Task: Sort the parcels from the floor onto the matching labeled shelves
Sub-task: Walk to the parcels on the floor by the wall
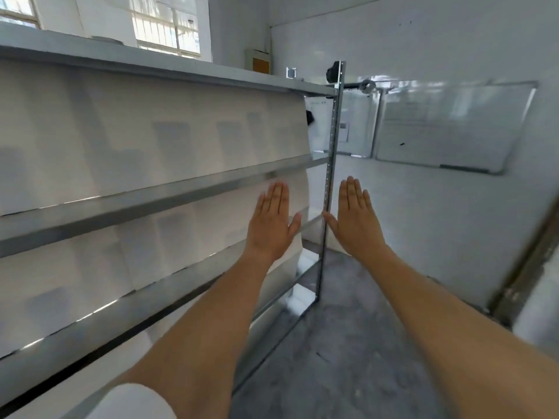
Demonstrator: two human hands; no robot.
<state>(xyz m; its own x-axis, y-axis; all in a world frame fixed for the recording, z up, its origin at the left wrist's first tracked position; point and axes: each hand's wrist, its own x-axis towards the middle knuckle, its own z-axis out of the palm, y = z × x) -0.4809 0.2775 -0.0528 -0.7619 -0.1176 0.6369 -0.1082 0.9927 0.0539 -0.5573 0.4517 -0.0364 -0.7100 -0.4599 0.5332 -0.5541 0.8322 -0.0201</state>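
A grey metal shelving unit [169, 195] fills the left side, its several tiers backed by white sheeting with faint dark shapes behind. No parcel and no shelf label can be made out. My left hand [272, 222] is stretched forward, flat, fingers straight and together, in front of the middle tiers near the unit's right end. My right hand [357, 219] is held out the same way just right of the unit's corner post [331, 164], thumb close to the post. Both hands hold nothing.
Grey concrete floor [338, 343] runs ahead to the right of the shelves. Two whiteboards [447, 128] lean against the white wall beyond. A metal frame [520, 282] stands at the right edge. Windows [166, 28] sit above the top shelf.
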